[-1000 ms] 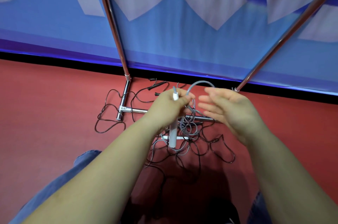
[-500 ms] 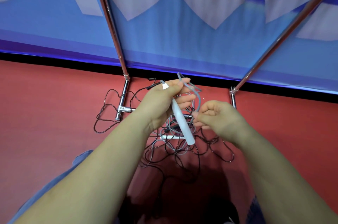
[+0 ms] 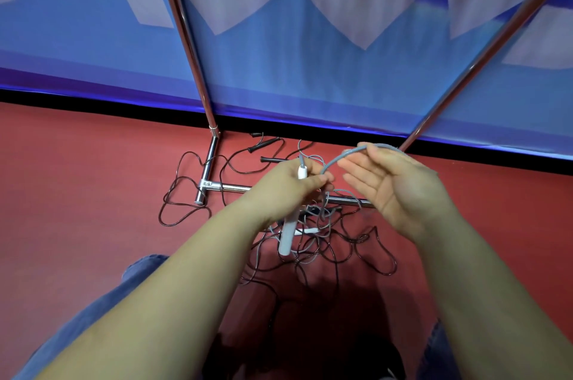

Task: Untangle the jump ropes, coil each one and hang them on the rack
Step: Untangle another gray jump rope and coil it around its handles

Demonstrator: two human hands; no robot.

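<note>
Early stage: left hand (image 3: pixel 291 184) grips white handle (image 3: pixel 286 237) of grey rope (image 3: pixel 338 159), right hand (image 3: pixel 393 190) open under its loop; black ropes (image 3: pixel 356 243) tangled on floor (image 3: pixel 77 193), rack (image 3: pixel 214 162) bare where visible

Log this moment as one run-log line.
left hand: grips white handle | right hand: open, grey rope over fingers | black rope: tangled on floor | rack: bare

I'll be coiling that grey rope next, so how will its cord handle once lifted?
Probably springy rather than limp: the grey cord holds a smooth arch between the left hand and right hand. Likely light, since it rests on straight fingers. It may snag, as its lower loops lie mixed with the dark rope.
</note>
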